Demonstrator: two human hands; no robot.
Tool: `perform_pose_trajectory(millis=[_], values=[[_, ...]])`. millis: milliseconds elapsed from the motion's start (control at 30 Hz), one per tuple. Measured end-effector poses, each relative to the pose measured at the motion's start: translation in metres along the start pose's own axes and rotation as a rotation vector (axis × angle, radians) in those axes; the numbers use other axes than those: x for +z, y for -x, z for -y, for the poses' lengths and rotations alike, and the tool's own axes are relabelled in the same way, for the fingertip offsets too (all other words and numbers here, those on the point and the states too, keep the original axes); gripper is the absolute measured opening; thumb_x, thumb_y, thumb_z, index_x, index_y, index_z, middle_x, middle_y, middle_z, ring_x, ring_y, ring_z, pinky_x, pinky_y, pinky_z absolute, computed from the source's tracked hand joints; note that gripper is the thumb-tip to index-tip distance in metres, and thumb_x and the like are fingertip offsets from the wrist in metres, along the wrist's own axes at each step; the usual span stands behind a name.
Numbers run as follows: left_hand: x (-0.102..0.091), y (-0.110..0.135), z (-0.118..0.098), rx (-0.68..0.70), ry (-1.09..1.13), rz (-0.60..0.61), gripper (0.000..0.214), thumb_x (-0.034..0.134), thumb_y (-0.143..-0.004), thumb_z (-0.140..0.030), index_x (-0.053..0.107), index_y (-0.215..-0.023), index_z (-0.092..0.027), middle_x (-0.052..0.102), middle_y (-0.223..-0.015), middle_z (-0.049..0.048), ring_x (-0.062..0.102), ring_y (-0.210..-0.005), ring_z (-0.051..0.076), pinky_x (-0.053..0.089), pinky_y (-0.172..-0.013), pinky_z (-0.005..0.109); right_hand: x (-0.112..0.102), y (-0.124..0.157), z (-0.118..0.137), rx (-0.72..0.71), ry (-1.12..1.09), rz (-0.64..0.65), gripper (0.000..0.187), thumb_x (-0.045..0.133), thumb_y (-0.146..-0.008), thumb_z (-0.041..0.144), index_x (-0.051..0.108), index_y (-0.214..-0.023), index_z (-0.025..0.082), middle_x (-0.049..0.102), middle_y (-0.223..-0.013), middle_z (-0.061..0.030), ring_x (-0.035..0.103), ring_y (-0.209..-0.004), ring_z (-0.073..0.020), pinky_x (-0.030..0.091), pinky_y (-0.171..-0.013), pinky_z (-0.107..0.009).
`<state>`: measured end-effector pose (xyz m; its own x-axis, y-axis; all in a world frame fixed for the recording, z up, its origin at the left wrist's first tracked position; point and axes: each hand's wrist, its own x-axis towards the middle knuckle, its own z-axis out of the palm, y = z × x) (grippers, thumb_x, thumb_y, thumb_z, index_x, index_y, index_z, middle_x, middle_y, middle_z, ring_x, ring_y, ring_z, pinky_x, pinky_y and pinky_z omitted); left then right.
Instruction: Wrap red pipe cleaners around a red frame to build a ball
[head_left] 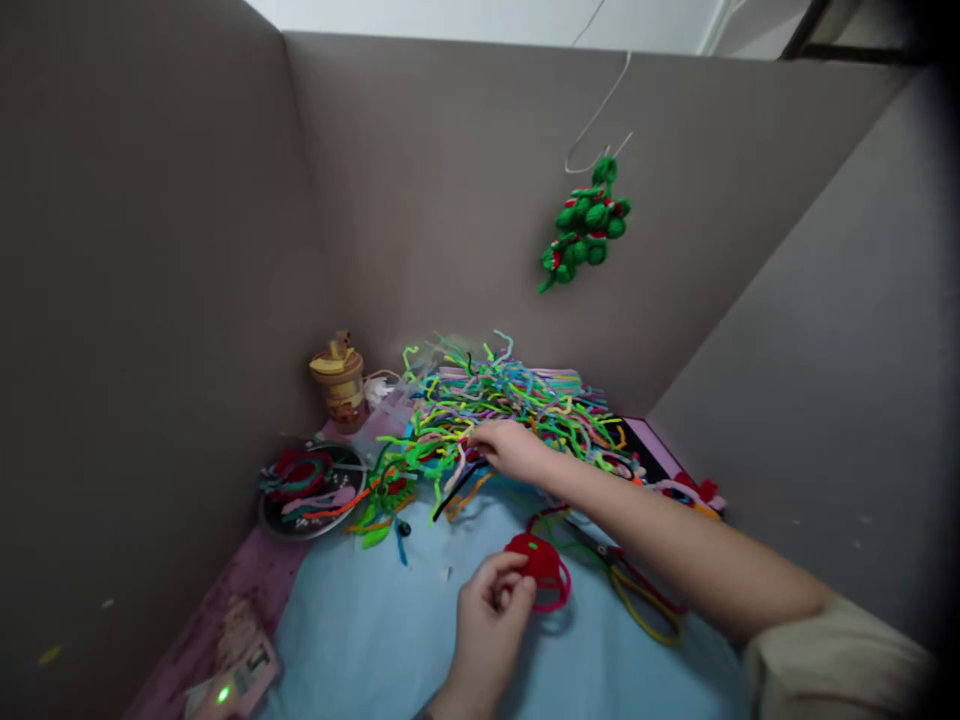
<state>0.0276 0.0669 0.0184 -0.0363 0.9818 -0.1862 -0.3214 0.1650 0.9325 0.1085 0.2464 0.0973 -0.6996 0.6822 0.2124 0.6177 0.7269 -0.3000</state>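
Observation:
My left hand (pixel 491 620) pinches a red pipe-cleaner piece (pixel 536 558) between thumb and fingers, above the blue cloth. The piece looks like a coiled disc with a loose loop at its right side and a small green spot on top. Farther forward, my right hand (pixel 514 452) reaches over the front of a heap of pipe cleaners (pixel 517 395) in many colours. Its fingers are closed, with several stems around them; what they grip is hidden. A black pipe cleaner (pixel 459 490) sticks out below those fingers.
Scissors (pixel 596 545) lie under my right forearm beside a yellow loop (pixel 649 615). At the left are a round tray (pixel 296 530) with pipe-cleaner pieces and a brown cup (pixel 341 385). A green and red ornament (pixel 589 225) hangs before the grey partition (pixel 435 200).

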Motion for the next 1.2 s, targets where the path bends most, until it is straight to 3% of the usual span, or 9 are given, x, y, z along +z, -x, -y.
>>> perform_pose_trajectory(millis=[100,233,500,633,733,933,1200], values=[[-0.001,-0.002,0.001,-0.035,0.020,0.017,0.029,0.072,-0.065,-0.031,0.068,-0.086,-0.012,0.059,-0.061,0.0002,0.044,-0.054,0.009,0.033,-0.053,0.020,0.011,-0.009,-0.008,-0.075,0.076,0.081,0.019,0.055,-0.079,0.009,0.069,-0.085,0.018,0.068,-0.093,-0.0084,0.061,-0.086,-0.0187,0.044,-0.076,-0.027],[-0.001,-0.003,0.001,-0.049,0.011,-0.004,0.028,0.072,-0.063,-0.029,0.069,-0.084,-0.011,0.058,-0.059,0.0001,0.042,-0.053,0.008,0.031,-0.052,0.019,0.024,-0.016,-0.021,-0.101,0.134,0.071,0.018,0.051,-0.086,0.019,0.068,-0.091,0.020,0.065,-0.104,-0.0109,0.058,-0.092,-0.0209,0.044,-0.079,-0.030],[-0.001,-0.006,-0.001,-0.046,0.068,-0.060,0.027,0.073,-0.063,-0.029,0.069,-0.083,-0.012,0.062,-0.061,0.0017,0.047,-0.053,0.009,0.035,-0.052,0.020,0.025,-0.019,-0.030,0.082,0.062,-0.224,0.027,0.047,-0.080,0.015,0.062,-0.102,0.016,0.067,-0.097,-0.0104,0.059,-0.092,-0.0217,0.044,-0.082,-0.031],[-0.002,-0.007,0.001,-0.045,0.102,-0.053,0.029,0.074,-0.063,-0.031,0.068,-0.085,-0.012,0.065,-0.063,0.0031,0.051,-0.056,0.011,0.038,-0.055,0.021,0.008,-0.032,-0.035,0.255,-0.043,-0.423,0.027,0.045,-0.076,0.017,0.061,-0.097,0.017,0.065,-0.076,-0.0042,0.057,-0.067,-0.0182,0.044,-0.066,-0.028],[-0.004,-0.009,0.000,-0.038,0.138,-0.067,0.031,0.076,-0.062,-0.032,0.068,-0.084,-0.012,0.064,-0.061,0.0016,0.051,-0.055,0.010,0.038,-0.054,0.020,-0.010,-0.045,-0.042,0.333,-0.154,-0.527,0.023,0.044,-0.071,0.017,0.062,-0.085,0.017,0.063,-0.068,-0.0015,0.055,-0.060,-0.0164,0.043,-0.061,-0.027],[-0.008,-0.015,-0.004,-0.086,0.215,-0.096,0.038,0.080,-0.056,-0.035,0.067,-0.083,-0.012,0.068,-0.063,0.0045,0.057,-0.057,0.012,0.041,-0.056,0.021,-0.040,-0.056,-0.047,0.329,-0.368,-0.645,0.013,0.048,-0.066,0.023,0.059,-0.071,0.017,0.058,-0.063,0.0015,0.052,-0.061,-0.0149,0.043,-0.062,-0.027],[-0.010,-0.016,-0.005,-0.077,0.225,-0.090,0.037,0.080,-0.057,-0.035,0.067,-0.083,-0.012,0.069,-0.062,0.0040,0.059,-0.057,0.013,0.042,-0.057,0.022,-0.081,-0.062,-0.041,0.331,-0.591,-0.811,0.018,0.048,-0.068,0.024,0.053,-0.084,0.017,0.060,-0.070,0.0008,0.053,-0.055,-0.0103,0.045,-0.053,-0.023]])
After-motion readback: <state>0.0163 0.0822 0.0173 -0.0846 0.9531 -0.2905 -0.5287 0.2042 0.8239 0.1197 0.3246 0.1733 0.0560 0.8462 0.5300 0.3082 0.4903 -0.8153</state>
